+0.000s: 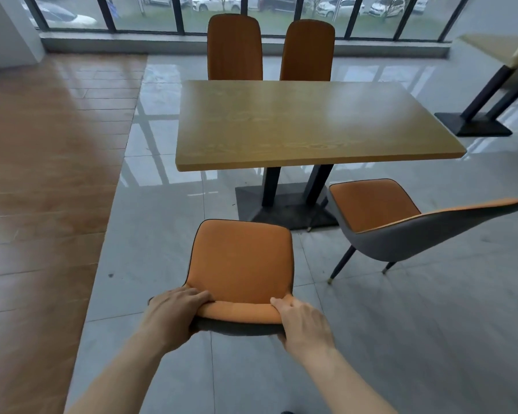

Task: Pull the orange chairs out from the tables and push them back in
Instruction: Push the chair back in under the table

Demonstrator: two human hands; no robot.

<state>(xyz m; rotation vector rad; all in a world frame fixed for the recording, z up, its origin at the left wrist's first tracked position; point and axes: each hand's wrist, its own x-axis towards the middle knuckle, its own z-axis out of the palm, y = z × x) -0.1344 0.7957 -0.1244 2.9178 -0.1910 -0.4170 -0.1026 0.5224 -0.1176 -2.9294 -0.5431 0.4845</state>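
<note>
Orange chair [242, 258] stands clear of the desk's [311, 124] near edge; left hand [174, 312] and right hand [302, 321] both grip its backrest top.

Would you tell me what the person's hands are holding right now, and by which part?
Both the left hand and right hand grip the near orange chair by the top edge of its backrest, one at each end.

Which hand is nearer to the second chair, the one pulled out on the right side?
The right hand. It grips the right end of the near chair's backrest, on the side facing the second chair. The left hand grips the backrest's left end, farther away.
</note>
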